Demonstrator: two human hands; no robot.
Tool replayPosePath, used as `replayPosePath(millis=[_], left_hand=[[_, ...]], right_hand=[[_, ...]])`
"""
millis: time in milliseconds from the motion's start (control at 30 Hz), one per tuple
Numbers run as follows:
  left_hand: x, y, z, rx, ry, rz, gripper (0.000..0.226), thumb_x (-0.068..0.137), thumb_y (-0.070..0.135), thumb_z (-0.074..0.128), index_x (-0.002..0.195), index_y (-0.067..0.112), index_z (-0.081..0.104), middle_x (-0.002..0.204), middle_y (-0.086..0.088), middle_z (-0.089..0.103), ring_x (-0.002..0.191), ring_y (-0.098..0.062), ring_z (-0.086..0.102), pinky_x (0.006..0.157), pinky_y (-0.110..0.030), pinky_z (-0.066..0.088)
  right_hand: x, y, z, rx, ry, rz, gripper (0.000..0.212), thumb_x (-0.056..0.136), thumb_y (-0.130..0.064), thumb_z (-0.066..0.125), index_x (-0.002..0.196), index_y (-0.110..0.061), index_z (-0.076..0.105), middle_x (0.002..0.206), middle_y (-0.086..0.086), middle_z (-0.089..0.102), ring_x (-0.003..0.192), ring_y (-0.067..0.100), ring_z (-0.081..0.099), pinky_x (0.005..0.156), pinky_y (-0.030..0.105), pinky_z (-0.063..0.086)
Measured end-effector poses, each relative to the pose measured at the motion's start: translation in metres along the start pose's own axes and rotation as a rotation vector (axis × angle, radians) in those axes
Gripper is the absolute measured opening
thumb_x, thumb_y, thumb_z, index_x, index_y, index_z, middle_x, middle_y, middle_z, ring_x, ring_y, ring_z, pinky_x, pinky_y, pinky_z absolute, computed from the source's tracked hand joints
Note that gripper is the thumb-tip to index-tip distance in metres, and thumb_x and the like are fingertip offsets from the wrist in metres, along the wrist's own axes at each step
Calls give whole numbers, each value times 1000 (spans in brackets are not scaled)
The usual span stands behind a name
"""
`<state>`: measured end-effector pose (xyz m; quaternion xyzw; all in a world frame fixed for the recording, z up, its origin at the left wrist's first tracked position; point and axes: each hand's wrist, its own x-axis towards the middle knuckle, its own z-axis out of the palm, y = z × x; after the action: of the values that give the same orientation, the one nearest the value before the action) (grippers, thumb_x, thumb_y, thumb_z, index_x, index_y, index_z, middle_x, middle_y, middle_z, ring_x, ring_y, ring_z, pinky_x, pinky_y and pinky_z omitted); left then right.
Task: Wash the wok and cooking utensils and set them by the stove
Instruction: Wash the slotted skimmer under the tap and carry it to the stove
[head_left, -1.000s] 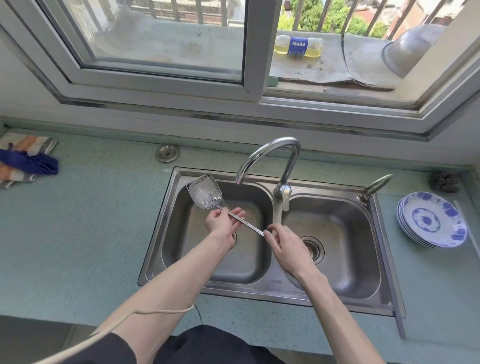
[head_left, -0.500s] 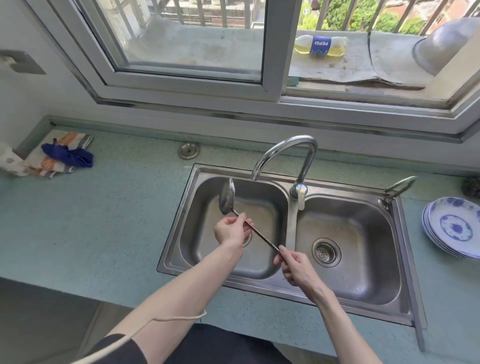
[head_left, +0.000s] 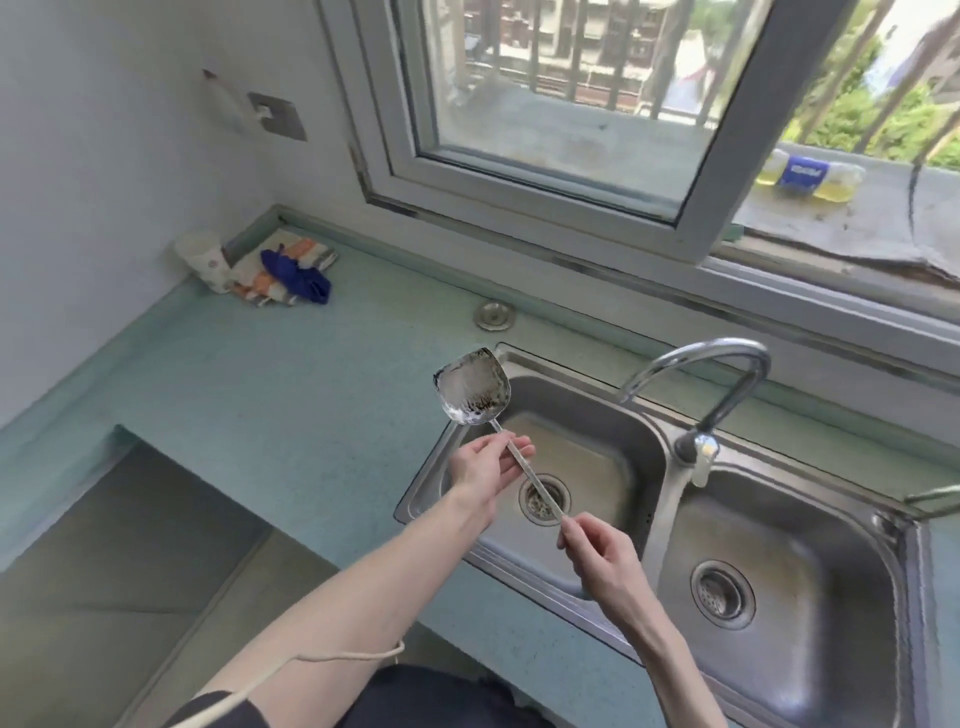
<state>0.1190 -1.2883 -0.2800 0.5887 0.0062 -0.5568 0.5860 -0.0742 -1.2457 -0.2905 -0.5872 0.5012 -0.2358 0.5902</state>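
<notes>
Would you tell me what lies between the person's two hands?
Only the spatula's thin handle spans the left hand and right hand, above the left basin's drain, in the head view.

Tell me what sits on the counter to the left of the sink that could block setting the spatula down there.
Little does. The spatula is held in both hands over the left basin. The counter beside it is bare; the folded cloth and cup sit in the far corner. No stove is visible.
</notes>
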Motion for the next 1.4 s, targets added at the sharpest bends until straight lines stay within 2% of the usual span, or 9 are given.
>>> replayPosePath(millis=[200, 267, 333, 467, 633, 800, 1000, 1133, 1400], left_hand=[[-25, 52, -81, -180, 35, 80, 26, 94, 7, 68, 115, -9, 66, 105, -24, 74, 80, -27, 75, 63, -30, 61], [-35, 67, -117, -215, 50, 111, 28, 93, 6, 69, 117, -8, 65, 100, -23, 74, 75, -24, 74, 63, -30, 61], [-46, 80, -156, -228, 60, 135, 24, 94, 4, 67, 115, -6, 66, 94, -19, 73, 73, -22, 73, 65, -30, 62], [-72, 96, -240, -275, 93, 180, 6, 96, 3, 63, 100, 3, 68, 82, -11, 73, 69, -19, 71, 68, -30, 62], [-112, 106, -348, -340, 187, 252, 10, 94, 9, 68, 104, 6, 69, 84, -10, 72, 71, -20, 70, 74, -34, 63], [-154, 114, -448, -417, 362, 352, 6, 94, 10, 70, 100, 8, 70, 84, -10, 73, 71, -21, 70, 74, -35, 62], [-203, 123, -545, -536, 594, 447, 16, 94, 8, 69, 108, 2, 66, 88, -13, 75, 76, -23, 73, 67, -30, 60], [-230, 119, -598, -665, 718, 497, 12, 94, 9, 69, 105, 4, 66, 91, -14, 75, 76, -22, 72, 67, -29, 60], [-288, 103, -695, -913, 1048, 543, 21, 89, 8, 75, 108, 1, 71, 90, -16, 76, 71, -18, 71, 59, -25, 57]], right_hand=[[-3, -37, 75, -129, -55, -138, 34, 104, -31, 58, 73, -17, 62, 56, -7, 38, 54, 13, 34, 53, 32, 30], [-8, -48, 108, -157, -81, -160, 34, 104, -28, 59, 72, -18, 62, 55, -9, 38, 53, 11, 34, 52, 30, 29], [-14, -59, 142, -173, -121, -186, 33, 104, -24, 59, 72, -18, 64, 54, -9, 39, 51, 11, 34, 50, 30, 27], [-33, -75, 212, -220, -218, -218, 32, 104, -22, 58, 73, -18, 64, 55, -8, 41, 51, 11, 35, 49, 29, 27], [-65, -91, 301, -274, -354, -274, 35, 104, -23, 60, 70, -16, 62, 55, -14, 39, 52, 5, 32, 49, 25, 25], [-98, -110, 388, -325, -513, -299, 33, 103, -25, 61, 71, -18, 63, 56, -10, 32, 53, 11, 28, 49, 27, 22], [-123, -136, 479, -388, -767, -322, 31, 103, -29, 58, 76, -17, 65, 61, -1, 34, 58, 17, 31, 54, 32, 27], [-132, -144, 536, -439, -939, -318, 31, 104, -31, 57, 78, -17, 66, 62, -1, 35, 58, 18, 31, 55, 33, 28], [-171, -144, 656, -527, -1350, -298, 29, 102, -25, 62, 77, -20, 75, 62, -7, 54, 56, 12, 45, 53, 28, 39]])
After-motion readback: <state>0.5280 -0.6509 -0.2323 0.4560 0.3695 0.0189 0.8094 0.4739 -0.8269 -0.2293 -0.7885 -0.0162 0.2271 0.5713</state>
